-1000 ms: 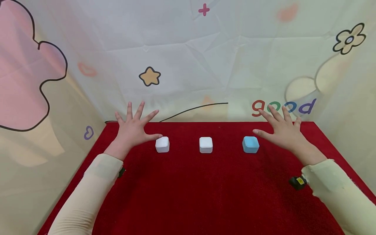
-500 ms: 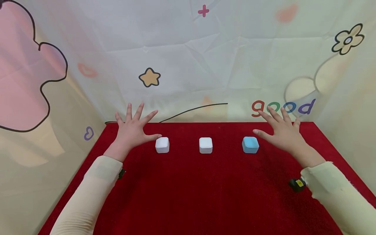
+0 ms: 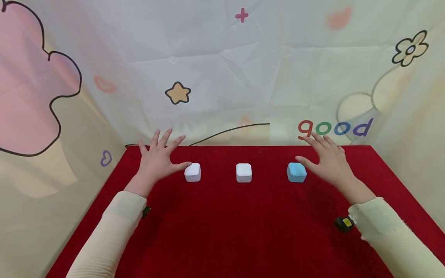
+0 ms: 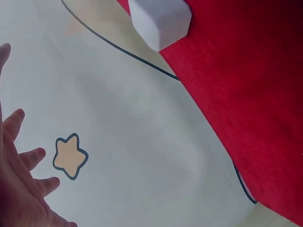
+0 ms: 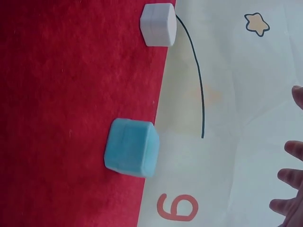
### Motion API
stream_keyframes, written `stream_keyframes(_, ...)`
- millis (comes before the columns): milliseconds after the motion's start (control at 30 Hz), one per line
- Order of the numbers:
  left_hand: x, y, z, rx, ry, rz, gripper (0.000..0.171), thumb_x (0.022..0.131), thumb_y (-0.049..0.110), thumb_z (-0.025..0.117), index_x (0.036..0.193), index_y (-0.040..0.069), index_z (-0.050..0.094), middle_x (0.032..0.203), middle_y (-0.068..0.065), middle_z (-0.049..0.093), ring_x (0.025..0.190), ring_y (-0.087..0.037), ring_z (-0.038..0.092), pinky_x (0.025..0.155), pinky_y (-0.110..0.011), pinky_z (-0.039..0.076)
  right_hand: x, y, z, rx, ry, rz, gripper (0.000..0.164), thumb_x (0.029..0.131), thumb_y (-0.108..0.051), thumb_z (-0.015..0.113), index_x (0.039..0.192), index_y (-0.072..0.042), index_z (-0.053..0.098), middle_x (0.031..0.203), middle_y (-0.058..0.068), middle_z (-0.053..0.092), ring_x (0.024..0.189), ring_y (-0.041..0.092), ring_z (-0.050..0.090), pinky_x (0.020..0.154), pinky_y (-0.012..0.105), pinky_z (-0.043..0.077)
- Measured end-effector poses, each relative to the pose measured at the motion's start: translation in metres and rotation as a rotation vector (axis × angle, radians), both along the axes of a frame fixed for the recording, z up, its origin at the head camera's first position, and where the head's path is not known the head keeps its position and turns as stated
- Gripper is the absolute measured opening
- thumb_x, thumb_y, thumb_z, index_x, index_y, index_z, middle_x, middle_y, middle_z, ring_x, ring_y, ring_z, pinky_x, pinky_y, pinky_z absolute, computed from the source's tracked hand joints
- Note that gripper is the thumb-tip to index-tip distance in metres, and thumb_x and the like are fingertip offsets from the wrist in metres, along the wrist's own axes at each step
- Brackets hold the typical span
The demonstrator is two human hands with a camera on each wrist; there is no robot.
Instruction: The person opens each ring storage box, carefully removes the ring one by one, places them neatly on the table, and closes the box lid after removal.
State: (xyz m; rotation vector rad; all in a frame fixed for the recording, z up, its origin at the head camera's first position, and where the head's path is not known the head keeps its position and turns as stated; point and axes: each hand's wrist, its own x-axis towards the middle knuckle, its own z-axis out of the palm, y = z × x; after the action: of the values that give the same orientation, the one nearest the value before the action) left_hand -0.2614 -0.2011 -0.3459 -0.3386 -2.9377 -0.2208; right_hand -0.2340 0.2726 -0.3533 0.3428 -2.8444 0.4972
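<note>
Three small rounded cubes sit in a row on a red cloth-covered table (image 3: pixel 222 231). On the left is a white cube (image 3: pixel 192 172), in the middle another white cube (image 3: pixel 244 173), and on the right a light blue cube (image 3: pixel 296 172). My left hand (image 3: pixel 156 160) hovers beside the left white cube, fingers spread, its thumb tip overlapping that cube's top corner in the head view. Near the blue cube is my right hand (image 3: pixel 332 162), fingers extended and a little bent, thumb close to the cube's upper edge. The wrist views show both hands apart from the cubes, holding nothing.
A pale printed curtain (image 3: pixel 222 77) rises behind the table's back edge and along both sides. A dark wrist device (image 3: pixel 344 224) hangs under the right sleeve, and part of another (image 3: pixel 146 211) shows at the left sleeve.
The right hand has shifted slightly left toward the blue cube, and its fingers have drawn closer together. The left hand has lowered a little, its fingers bending slightly. The cubes stay in place.
</note>
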Motion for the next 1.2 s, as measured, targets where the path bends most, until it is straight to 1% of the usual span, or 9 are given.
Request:
stream_keyframes(100,0.001,-0.001,-0.005,0.012,0.001,0.0,0.085,0.088,0.061,0.068,0.16,0.032,0.033,0.172,-0.012,0.017,0.158,-0.044,0.01,0.116,-0.083,0.003,0.001,-0.004,-0.004,-0.016,0.019,0.011,0.071,0.097,-0.044,0.062,0.155,-0.007,0.041,0.162,0.028,0.034,0.147,0.053,0.029,0.105,0.083,0.03)
stream_keyframes(267,0.003,-0.002,-0.013,0.016,0.016,-0.001,0.083,0.089,0.058,0.068,0.16,0.029,0.035,0.17,-0.014,0.021,0.156,-0.042,0.017,0.118,-0.079,0.015,0.003,-0.012,-0.01,-0.094,0.027,0.03,0.069,0.097,-0.039,0.064,0.153,-0.003,0.042,0.16,0.029,0.036,0.145,0.052,0.033,0.11,0.078,0.032)
stream_keyframes(400,0.006,-0.005,-0.021,0.03,0.027,-0.004,0.084,0.089,0.055,0.069,0.16,0.025,0.036,0.167,-0.016,0.027,0.154,-0.043,0.024,0.118,-0.074,0.026,0.005,-0.021,-0.014,-0.124,-0.012,0.054,0.07,0.099,-0.039,0.063,0.153,-0.001,0.041,0.16,0.028,0.036,0.145,0.051,0.034,0.114,0.072,0.033)
stream_keyframes(567,0.007,-0.007,-0.032,0.076,0.023,-0.018,0.085,0.088,0.052,0.072,0.159,0.021,0.038,0.166,-0.019,0.03,0.149,-0.046,0.032,0.114,-0.069,0.038,0.008,-0.029,-0.02,-0.173,-0.073,0.057,0.071,0.099,-0.039,0.062,0.154,0.0,0.039,0.162,0.028,0.032,0.147,0.05,0.03,0.114,0.071,0.036)
stream_keyframes(700,0.006,-0.008,-0.037,0.098,0.005,-0.014,0.085,0.087,0.051,0.072,0.159,0.021,0.037,0.165,-0.019,0.031,0.149,-0.045,0.034,0.112,-0.067,0.041,0.008,-0.034,-0.024,-0.234,-0.103,0.072,0.071,0.1,-0.037,0.062,0.156,-0.002,0.036,0.163,0.027,0.03,0.148,0.049,0.029,0.112,0.07,0.038)
stream_keyframes(833,0.006,-0.009,-0.042,0.108,-0.008,-0.008,0.086,0.087,0.051,0.073,0.159,0.021,0.037,0.163,-0.02,0.035,0.148,-0.044,0.037,0.111,-0.066,0.043,0.005,-0.04,-0.03,-0.298,-0.101,0.099,0.068,0.1,-0.033,0.062,0.156,-0.002,0.037,0.163,0.026,0.03,0.148,0.047,0.03,0.111,0.069,0.04)
stream_keyframes(1000,0.006,-0.011,-0.05,0.121,-0.028,0.001,0.084,0.087,0.051,0.073,0.157,0.017,0.041,0.161,-0.019,0.041,0.146,-0.042,0.041,0.109,-0.062,0.047,0.002,-0.048,-0.037,-0.337,-0.091,0.11,0.065,0.1,-0.03,0.063,0.154,-0.004,0.039,0.161,0.025,0.034,0.147,0.045,0.034,0.111,0.067,0.043)
stream_keyframes(1133,0.007,-0.013,-0.057,0.143,-0.043,0.005,0.08,0.088,0.05,0.073,0.154,0.013,0.046,0.158,-0.02,0.045,0.144,-0.042,0.044,0.107,-0.06,0.049,0.003,-0.057,-0.039,-0.363,-0.087,0.119,0.062,0.099,-0.028,0.064,0.153,-0.004,0.042,0.16,0.024,0.037,0.145,0.044,0.037,0.112,0.066,0.042)
stream_keyframes(1200,0.007,-0.014,-0.06,0.157,-0.052,0.009,0.079,0.088,0.049,0.073,0.154,0.013,0.046,0.157,-0.02,0.046,0.143,-0.043,0.045,0.106,-0.06,0.05,0.003,-0.061,-0.04,-0.373,-0.086,0.121,0.061,0.099,-0.027,0.064,0.152,-0.004,0.043,0.158,0.023,0.039,0.142,0.043,0.041,0.112,0.066,0.042)
